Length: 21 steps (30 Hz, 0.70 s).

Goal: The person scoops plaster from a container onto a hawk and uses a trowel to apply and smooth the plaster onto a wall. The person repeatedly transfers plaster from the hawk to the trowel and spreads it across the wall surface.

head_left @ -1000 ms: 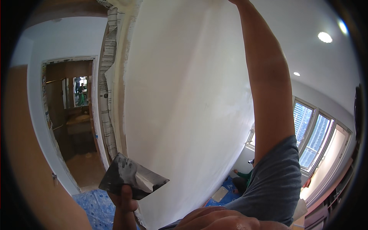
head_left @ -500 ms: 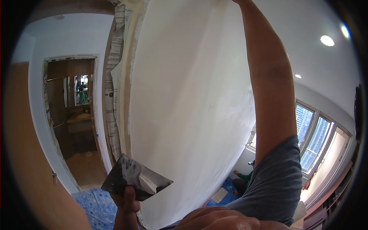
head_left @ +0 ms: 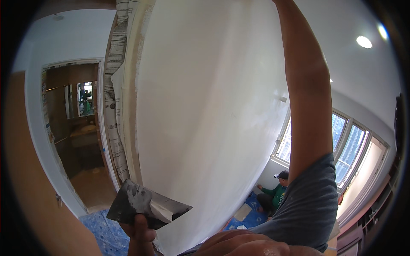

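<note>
Left hand [head_left: 140,232] grips the plate [head_left: 143,202]; more tilt could shed its pale smear [head_left: 161,211]. Right hand out of frame, can't tell grip

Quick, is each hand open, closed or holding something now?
Left hand: closed on a dark grey, flat, four-sided plate with pale smears.
Right hand: beyond the top edge; cannot be told.

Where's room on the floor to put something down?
The blue sheet showing between the tan door and the left hand, holding a dark plate, looks bare. On the right it's crowded: a person in green is near a pale board.
</note>
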Each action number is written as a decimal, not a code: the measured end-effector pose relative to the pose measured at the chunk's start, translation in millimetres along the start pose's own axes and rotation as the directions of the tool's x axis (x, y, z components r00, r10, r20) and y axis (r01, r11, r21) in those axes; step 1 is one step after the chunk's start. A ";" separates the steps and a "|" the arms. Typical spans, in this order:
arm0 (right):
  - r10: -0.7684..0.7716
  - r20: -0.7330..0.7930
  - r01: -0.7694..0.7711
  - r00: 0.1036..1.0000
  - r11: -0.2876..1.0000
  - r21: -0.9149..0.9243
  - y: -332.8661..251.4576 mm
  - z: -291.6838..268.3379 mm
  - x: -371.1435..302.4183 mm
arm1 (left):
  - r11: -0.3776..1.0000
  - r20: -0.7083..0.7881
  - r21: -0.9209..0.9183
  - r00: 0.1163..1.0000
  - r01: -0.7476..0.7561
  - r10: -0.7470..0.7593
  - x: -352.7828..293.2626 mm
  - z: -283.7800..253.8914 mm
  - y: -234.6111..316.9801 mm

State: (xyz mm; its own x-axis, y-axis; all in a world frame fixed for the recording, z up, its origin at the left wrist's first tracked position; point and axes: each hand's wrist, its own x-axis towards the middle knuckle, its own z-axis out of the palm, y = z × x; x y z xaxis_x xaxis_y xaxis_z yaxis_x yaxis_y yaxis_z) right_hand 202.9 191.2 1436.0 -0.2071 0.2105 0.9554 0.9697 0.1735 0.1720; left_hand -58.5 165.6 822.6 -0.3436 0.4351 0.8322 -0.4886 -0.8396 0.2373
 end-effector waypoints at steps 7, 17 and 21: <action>-0.123 0.069 0.122 0.990 0.992 0.019 14.1 -4.5 -33.0 | 0.994 -0.103 0.033 0.989 0.106 -0.102 -12.6 -6.9 -3.4; -0.123 0.135 0.106 0.983 0.986 0.126 -8.5 15.2 -122.7 | 0.957 -0.006 0.280 0.996 -0.080 0.085 -6.3 -13.3 -8.4; -0.160 0.153 0.139 0.975 0.980 0.139 -2.9 15.4 -144.9 | 0.904 0.092 0.394 0.986 -0.165 0.140 1.5 -6.7 -8.2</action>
State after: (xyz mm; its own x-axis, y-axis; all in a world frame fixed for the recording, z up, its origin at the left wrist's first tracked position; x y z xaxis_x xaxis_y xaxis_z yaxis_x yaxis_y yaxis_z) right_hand 228.2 175.0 1293.4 -0.3768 0.3245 0.8676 0.9039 0.3334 0.2679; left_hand -60.4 175.4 818.6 -0.3332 0.2814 0.8999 -0.0685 -0.9591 0.2746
